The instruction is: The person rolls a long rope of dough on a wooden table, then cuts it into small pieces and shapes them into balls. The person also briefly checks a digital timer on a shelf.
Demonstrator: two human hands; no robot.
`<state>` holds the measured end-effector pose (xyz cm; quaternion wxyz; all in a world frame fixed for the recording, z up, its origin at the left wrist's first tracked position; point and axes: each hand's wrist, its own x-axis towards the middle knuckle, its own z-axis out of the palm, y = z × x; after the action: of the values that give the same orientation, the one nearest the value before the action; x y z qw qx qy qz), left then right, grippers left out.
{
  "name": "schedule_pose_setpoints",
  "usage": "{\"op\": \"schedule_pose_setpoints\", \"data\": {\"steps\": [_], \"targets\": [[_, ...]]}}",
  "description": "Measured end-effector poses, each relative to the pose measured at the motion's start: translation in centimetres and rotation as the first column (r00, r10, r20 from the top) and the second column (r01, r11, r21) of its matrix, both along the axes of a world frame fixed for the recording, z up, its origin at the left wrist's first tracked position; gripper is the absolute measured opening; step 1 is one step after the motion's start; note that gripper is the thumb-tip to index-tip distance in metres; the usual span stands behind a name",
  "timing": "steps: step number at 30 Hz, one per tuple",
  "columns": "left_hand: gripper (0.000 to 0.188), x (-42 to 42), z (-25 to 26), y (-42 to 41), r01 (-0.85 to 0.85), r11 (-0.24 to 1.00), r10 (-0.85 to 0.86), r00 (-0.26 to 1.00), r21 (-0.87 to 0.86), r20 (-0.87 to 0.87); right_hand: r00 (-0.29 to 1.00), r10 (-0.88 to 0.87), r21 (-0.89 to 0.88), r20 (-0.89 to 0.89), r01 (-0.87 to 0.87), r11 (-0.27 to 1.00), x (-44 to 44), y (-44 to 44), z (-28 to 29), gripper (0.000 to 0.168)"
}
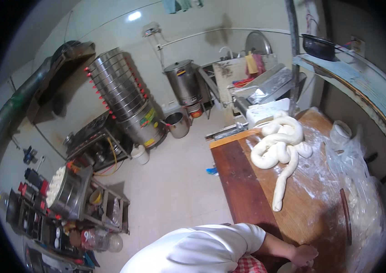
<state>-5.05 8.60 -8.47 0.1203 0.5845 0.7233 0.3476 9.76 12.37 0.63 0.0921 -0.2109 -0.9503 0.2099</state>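
At the bottom right edge, my left hand (304, 255) is low over the wooden work table (302, 221), its fingers curled and partly cut off by the frame. A pale rounded lump (286, 268), which looks like dough, lies right beside it; whether the fingers grip it is hidden. My right hand cannot be made out. Farther up the table a long thick rope of white dough (278, 146) is coiled in a heap, one end trailing towards me. White flour (315, 170) is spread around it. A thin dark wooden rolling pin (345, 215) lies to the right.
Along the table's right side lies a clear plastic bag (363, 204) with pale contents. A dough-rolling machine (264, 92) stands beyond the table. Stacked metal steamers (121, 85), a lidded steel pot (183, 82) and a steel bucket (176, 125) stand across the floor. A shelf (356, 82) overhangs at right.
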Motion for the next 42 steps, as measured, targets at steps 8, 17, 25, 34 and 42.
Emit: {"op": "schedule_pose_setpoints", "data": {"steps": [8, 17, 25, 34, 42], "targets": [[0.038, -0.7, 2.6, -2.3, -0.152, 0.974, 0.226, 0.535, -0.170, 0.814, 0.950, -0.309, -0.309, -0.049, 0.279, 0.909, 1.1, -0.3, -2.7, 0.051], [0.035, 1.5, 3.3, -2.8, -0.282, 0.956, 0.143, 0.210, -0.080, 0.967, 0.919, -0.374, -0.451, -0.120, 0.285, 0.846, 0.9, -1.8, -1.2, 0.049], [0.048, 1.2, 4.5, -5.2, -0.036, 0.982, 0.185, 0.356, -0.185, 0.916, 0.942, -0.335, -0.523, 0.012, 0.292, 0.801, 1.3, -2.6, 0.2, 0.049], [0.026, 1.5, 1.8, -5.5, 0.043, 0.957, -0.287, 0.020, 0.286, 0.958, 0.926, -0.356, -0.709, 0.128, 0.336, 0.620, 2.5, -1.1, -3.3, 0.054], [0.044, -3.5, 6.1, -6.9, -0.009, 0.996, -0.087, -0.353, 0.089, 0.932, 0.571, -0.821, -0.998, -0.025, -0.066, -0.016, 4.2, -1.0, -2.0, 0.028]]}}
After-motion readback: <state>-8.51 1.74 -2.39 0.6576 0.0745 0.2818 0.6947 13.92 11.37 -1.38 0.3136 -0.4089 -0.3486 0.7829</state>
